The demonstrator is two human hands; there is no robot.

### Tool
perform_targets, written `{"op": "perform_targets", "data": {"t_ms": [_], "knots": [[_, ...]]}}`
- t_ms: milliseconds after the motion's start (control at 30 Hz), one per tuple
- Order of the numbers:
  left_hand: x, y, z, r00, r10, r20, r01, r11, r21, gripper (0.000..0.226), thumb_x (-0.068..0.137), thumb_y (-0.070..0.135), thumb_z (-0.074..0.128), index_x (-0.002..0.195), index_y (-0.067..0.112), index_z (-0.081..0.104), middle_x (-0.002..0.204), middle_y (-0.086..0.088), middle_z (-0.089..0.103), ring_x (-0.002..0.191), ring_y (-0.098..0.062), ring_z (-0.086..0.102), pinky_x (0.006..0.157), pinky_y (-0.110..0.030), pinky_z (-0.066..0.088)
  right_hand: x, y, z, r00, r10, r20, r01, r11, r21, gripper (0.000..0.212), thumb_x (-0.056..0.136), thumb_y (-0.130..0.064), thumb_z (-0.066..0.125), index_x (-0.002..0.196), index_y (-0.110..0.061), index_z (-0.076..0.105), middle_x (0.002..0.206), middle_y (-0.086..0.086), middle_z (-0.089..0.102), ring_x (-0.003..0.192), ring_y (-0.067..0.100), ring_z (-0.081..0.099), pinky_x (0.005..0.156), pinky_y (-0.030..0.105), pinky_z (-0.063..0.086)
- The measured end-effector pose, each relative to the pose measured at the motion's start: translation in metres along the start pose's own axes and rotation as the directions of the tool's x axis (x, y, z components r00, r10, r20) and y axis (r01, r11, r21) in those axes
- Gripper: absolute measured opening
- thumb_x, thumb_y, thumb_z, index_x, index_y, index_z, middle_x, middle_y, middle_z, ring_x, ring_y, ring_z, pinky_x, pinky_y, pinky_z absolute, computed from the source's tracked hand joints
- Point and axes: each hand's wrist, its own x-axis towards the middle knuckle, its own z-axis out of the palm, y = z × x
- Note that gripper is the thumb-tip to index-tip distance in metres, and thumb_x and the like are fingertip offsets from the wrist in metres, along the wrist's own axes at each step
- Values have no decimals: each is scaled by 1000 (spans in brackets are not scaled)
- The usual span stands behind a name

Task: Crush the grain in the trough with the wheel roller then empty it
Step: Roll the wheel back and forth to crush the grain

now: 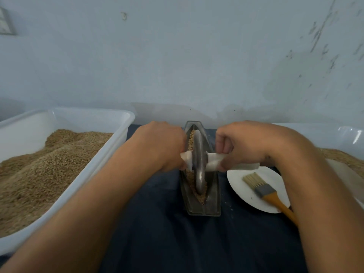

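Your two forearms reach in from the bottom corners and converge over the dark blue cloth. Your left hand curls its fingers round the white-wrapped handle on the left of the wheel roller, knuckles up. Your right hand grips the matching wrapped handle on the other side, thumb tucked under and wrist bent. Between your fists the metal wheel stands on edge in the groove of the boat-shaped trough, which lies lengthwise away from you on the cloth. Grain fills the groove before and behind the wheel. Left of you a white tub holds a heap of grain; right of you a brush lies on a white plate, with a second tub beyond
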Motion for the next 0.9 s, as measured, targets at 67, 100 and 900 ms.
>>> {"op": "perform_targets", "data": {"t_ms": [67,100,900], "knots": [[0,-1,1,1000,0,-5,0,1000,12,37,80,61,67,99,30,66,100,6,67,92,-21,61,85,-41,54,0,-1,0,1000,-4,-5,4,1000,-4,36,66,-50,84,89,-38,60,95,-18,60,85,4,57,68,31,53],[1,-1,2,1000,2,-5,-2,1000,15,37,80,61,67,100,30,66,100,6,67,92,-21,61,85,-41,54,1,-1,0,1000,-7,-8,7,1000,-1,35,67,-50,84,89,-38,60,94,-18,60,84,4,58,68,31,54],[72,-13,91,878,-98,-468,1,979,-203,27,102,24,45,125,18,55,117,-4,67,105,-25,62,91,-39,44,87,32,77,844,-2,-536,6,1000,6,33,107,-34,33,118,-24,63,106,4,68,95,27,59,75,36,34]]}}
